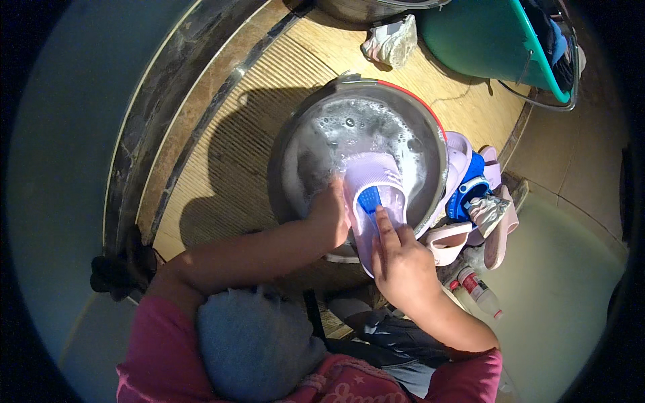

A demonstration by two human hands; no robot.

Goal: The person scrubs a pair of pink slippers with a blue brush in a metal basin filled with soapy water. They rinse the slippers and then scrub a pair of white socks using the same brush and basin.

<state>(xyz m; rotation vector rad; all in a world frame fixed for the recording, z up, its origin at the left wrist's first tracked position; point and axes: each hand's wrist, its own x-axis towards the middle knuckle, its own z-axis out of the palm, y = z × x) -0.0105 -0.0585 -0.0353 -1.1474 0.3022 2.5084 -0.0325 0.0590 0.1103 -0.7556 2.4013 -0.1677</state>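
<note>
A lilac slipper (pixel 373 166) is tilted over a grey basin (pixel 279 151) of foamy water, its upper end over the suds and its lower end past the near rim. My left hand (pixel 328 209) grips the slipper along its left edge, with the fingertips partly hidden behind it. In my right hand (pixel 406 267) is a blue brush (pixel 369 199), which rests against the slipper's inner sole. My right forefinger stretches along the brush, while the rest of it is covered by my hand.
Right of the basin lie pale pink slides (pixel 500 236), a blue clog (pixel 466 196) and a crumpled wrapper (pixel 489 213). A plastic bottle (pixel 478 290) lies nearer me. Beyond are a tilted green bucket (pixel 470 41) holding dark cloth and a crumpled white bag (pixel 392 41). A stone step edge (pixel 181 111) curves along the left.
</note>
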